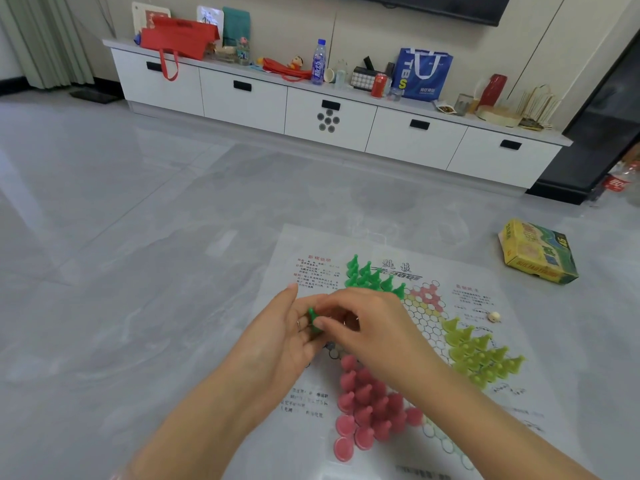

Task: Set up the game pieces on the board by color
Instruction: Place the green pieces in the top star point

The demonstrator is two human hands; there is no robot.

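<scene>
A thin plastic board sheet (pixel 377 244) printed with a hexagon star lies on the grey floor. Several green pieces (pixel 367 276) stand on its far-left point, several yellow-green pieces (pixel 485 355) on the right point, and several pink pieces (pixel 370 407) on the near point. My left hand (pixel 280 337) is cupped palm up over the board's left side, with green pieces (pixel 313 318) lying in it. My right hand (pixel 367 320) reaches into that palm and pinches a green piece there. How many pieces lie in the palm is hidden.
A yellow and green game box (pixel 536 252) lies on the floor to the right of the board. A small pale die (pixel 494 317) sits on the sheet's right part. A white low cabinet (pixel 311 109) with bags and bottles runs along the far wall.
</scene>
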